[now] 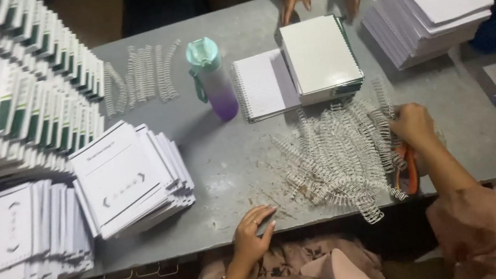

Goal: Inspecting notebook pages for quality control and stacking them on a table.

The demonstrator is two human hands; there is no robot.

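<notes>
Grey metal worktable (232,160), scuffed, fills view; dark floor beyond far edge; dim light.

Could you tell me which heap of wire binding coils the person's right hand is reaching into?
The right hand is in the large tangled coil pile at the near edge, not the small neat row beside the bottle.

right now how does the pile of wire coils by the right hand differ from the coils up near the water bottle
The coil pile by the right hand is a large tangled heap, coils crossing at many angles; the far coils beside the water bottle are few and lie side by side in a loose row. The right hand touches the heap's edge; no hand is near the far coils. The left hand rests on the table edge. Both sets are pale wire spirals on that grey table.
</notes>
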